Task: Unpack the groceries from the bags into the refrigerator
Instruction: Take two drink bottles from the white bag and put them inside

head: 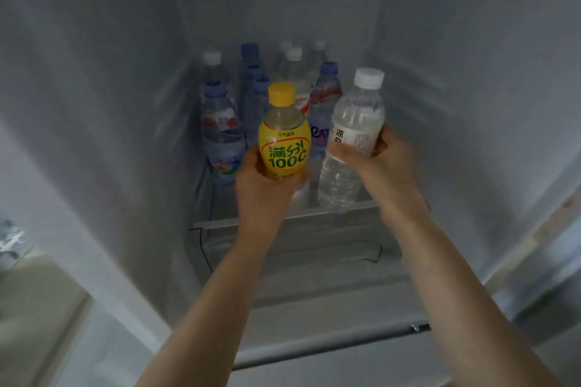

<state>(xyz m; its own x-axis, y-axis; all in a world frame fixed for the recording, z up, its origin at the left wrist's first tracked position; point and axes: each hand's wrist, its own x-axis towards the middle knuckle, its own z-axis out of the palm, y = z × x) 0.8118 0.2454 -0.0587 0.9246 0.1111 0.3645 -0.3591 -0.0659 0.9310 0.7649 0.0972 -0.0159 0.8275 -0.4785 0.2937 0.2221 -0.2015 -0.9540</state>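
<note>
The left hand (267, 185) hides the yellow bottle (284, 135)'s base. Rear bottles (294, 69) blur together, their labels unreadable. A dim object (11, 240) at the left edge is cut off.

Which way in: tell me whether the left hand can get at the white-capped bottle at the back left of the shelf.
Probably not as things stand. The left hand already grips the yellow bottle, and a blue-capped bottle stands in front of the white-capped bottle. It would have to set its load down first.
</note>
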